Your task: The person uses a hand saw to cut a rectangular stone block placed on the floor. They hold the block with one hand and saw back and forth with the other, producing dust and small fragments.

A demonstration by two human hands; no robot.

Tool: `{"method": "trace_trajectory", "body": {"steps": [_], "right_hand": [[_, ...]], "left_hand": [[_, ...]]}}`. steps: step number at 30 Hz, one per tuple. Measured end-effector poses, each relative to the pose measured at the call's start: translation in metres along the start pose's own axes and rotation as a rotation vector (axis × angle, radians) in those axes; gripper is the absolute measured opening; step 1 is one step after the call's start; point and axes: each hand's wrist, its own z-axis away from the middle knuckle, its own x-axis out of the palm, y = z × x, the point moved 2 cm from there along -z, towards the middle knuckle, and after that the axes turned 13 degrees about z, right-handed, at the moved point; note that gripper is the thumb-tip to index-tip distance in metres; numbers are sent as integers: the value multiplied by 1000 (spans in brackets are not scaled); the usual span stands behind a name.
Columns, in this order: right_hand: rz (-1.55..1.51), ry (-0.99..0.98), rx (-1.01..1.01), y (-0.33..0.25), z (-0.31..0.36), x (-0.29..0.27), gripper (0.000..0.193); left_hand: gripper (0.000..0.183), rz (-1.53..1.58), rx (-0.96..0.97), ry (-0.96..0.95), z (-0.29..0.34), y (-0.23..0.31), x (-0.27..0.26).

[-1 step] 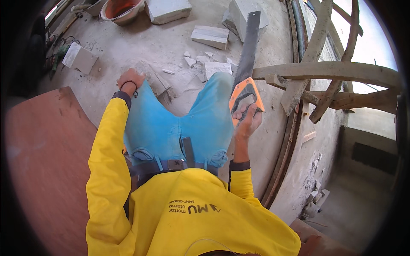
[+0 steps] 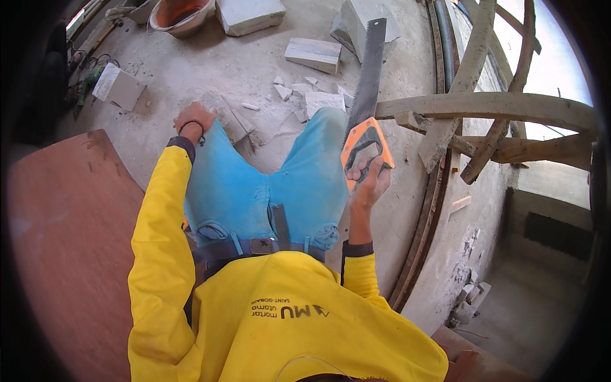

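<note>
My right hand [image 2: 369, 177] is closed around the orange and black handle of a handsaw [image 2: 368, 83]. The saw's long grey blade points away from me, beside my right knee, with its toothed edge on the left. Next to my left knee, my left hand [image 2: 195, 119] is curled, with a dark band at the wrist. A pale block [image 2: 232, 121] lies on the floor just right of that hand, partly hidden by my leg. Whether the curled fingers grip this block or something else is hidden. Broken white pieces [image 2: 323, 102] lie between my knees and beyond.
More pale blocks [image 2: 313, 55] lie ahead, and another [image 2: 119, 87] at left near a green power tool [image 2: 89, 83]. A bucket [image 2: 182, 18] stands at the far left. Crossed timber pieces [image 2: 484, 105] rise on the right. A reddish-brown board [image 2: 70, 223] lies on my left.
</note>
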Motion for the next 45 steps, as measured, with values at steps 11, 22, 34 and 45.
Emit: {"method": "trace_trajectory", "body": {"steps": [11, 22, 34, 45], "right_hand": [[37, 17, 86, -6, 47, -22, 49], [23, -16, -21, 2, 54, -20, 32], [-10, 57, 15, -12, 53, -24, 33], [-71, 63, -16, -11, 28, -16, 47]], "left_hand": [[58, -13, 10, -13, -1, 3, 0], [57, -50, 7, -16, 3, 8, -3], [59, 3, 15, 7, -4, 2, 5], [56, -39, 28, 8, -3, 3, 3]]}}
